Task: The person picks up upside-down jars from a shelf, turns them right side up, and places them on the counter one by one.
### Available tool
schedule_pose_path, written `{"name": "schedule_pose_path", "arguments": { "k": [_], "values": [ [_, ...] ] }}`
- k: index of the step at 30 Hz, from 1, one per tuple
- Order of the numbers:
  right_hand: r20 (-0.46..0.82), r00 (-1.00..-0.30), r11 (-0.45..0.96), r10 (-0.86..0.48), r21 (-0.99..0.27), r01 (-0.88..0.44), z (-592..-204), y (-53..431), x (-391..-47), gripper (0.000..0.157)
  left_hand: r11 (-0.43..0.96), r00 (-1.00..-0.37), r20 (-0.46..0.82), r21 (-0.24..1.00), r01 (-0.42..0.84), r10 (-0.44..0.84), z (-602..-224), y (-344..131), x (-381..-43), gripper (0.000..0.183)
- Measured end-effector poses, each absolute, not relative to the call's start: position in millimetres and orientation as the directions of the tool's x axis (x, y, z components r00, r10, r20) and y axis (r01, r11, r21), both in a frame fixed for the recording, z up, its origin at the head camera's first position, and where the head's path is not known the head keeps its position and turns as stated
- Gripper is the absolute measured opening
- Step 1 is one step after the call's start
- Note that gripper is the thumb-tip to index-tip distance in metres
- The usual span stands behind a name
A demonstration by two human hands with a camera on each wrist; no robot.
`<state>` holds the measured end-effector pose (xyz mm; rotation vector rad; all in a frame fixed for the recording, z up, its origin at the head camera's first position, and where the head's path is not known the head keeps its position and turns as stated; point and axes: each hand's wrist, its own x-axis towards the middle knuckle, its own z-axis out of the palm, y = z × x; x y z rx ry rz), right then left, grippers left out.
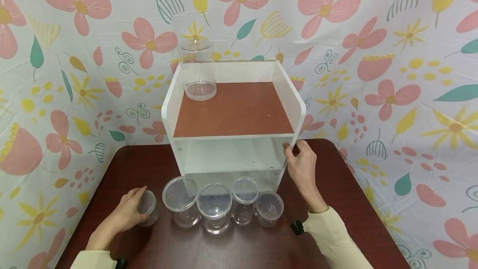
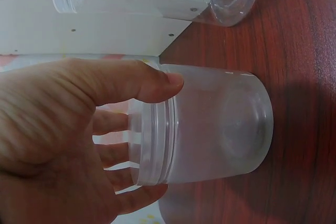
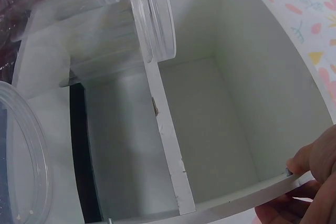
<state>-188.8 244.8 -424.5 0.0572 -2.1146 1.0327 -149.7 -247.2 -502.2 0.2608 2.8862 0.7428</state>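
Note:
At the left of the head view my left hand [image 1: 125, 213] holds a small clear plastic jar [image 1: 148, 207] on the table. In the left wrist view, the thumb and fingers reach around the jar's lidded end [image 2: 157, 129]. My right hand [image 1: 303, 167] grips the front edge of the right side panel of a white shelf unit [image 1: 233, 152]. Seen in the right wrist view, the thumb [image 3: 302, 160] lies on the panel's inner side, with the other fingers outside. Between the hands, a row of clear lidded jars [image 1: 214, 206] stands before the shelf.
A tall clear jar [image 1: 198, 74] stands on the shelf's brown top board [image 1: 239, 111], at its left. Lower compartments [image 1: 231, 152] face forward. The dark red table [image 1: 261, 248] meets a flower-patterned cloth [image 1: 373, 94] behind and at both sides.

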Motion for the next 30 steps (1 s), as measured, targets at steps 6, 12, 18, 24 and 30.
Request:
{"name": "schedule_pose_path", "arguments": {
  "k": [6, 12, 18, 24, 30],
  "values": [
    [0.641, -0.717, 0.658, 0.273, -0.669, -0.347, -424, 245, -188, 0.009, 0.861, -0.972, -0.104, 0.490, 0.134, 0.210, -503, -250, -149, 0.090],
    [0.644, -0.715, 0.657, 0.273, -0.667, -0.350, -424, 245, -188, 0.010, 0.860, -0.973, -0.093, 0.491, 0.140, 0.212, -504, -251, -149, 0.089],
    [0.643, -0.716, 0.660, 0.274, -0.667, -0.346, -424, 245, -188, 0.010, 0.857, -0.968, -0.143, 0.504, 0.108, 0.206, -500, -253, -150, 0.096],
    [0.647, -0.713, 0.660, 0.271, -0.664, -0.352, -424, 245, -188, 0.009, 0.853, -0.979, -0.097, 0.511, 0.104, 0.177, -478, -250, -152, 0.101],
    [0.654, -0.707, 0.666, 0.269, -0.657, -0.354, -425, 246, -189, 0.009, 0.801, -0.991, 0.087, 0.583, 0.134, 0.102, -427, -237, -153, 0.090]
  ]
}}
